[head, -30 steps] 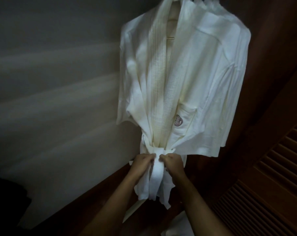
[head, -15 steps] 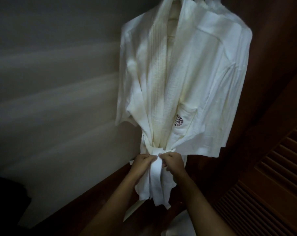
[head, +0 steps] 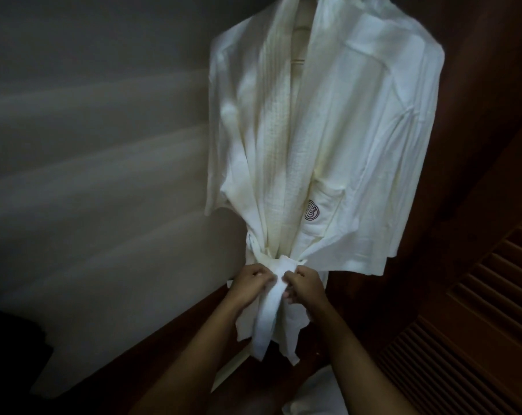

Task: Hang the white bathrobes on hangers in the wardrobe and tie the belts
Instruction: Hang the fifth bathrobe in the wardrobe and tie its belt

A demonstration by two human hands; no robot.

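Observation:
A white bathrobe [head: 352, 139] hangs in the dim wardrobe, its top and hanger cut off by the frame's upper edge. A dark swirl logo [head: 312, 210] marks its chest pocket. The white belt [head: 279, 266] is wrapped round the waist and knotted at the front, with its ends [head: 265, 327] hanging down. My left hand [head: 252, 284] pinches the belt just left of the knot. My right hand [head: 306, 287] grips it just right of the knot, fingers curled into the fabric.
A pale wall [head: 98, 175] lies to the left. Dark wooden wardrobe panelling [head: 478, 145] stands to the right, with a louvred door [head: 469, 339] at lower right. More white cloth [head: 316, 393] shows at the bottom edge between my arms.
Both hands stay at the knot and have drawn slightly closer together. The hanging belt ends look bunched narrower than a second ago. The robe has barely swung.

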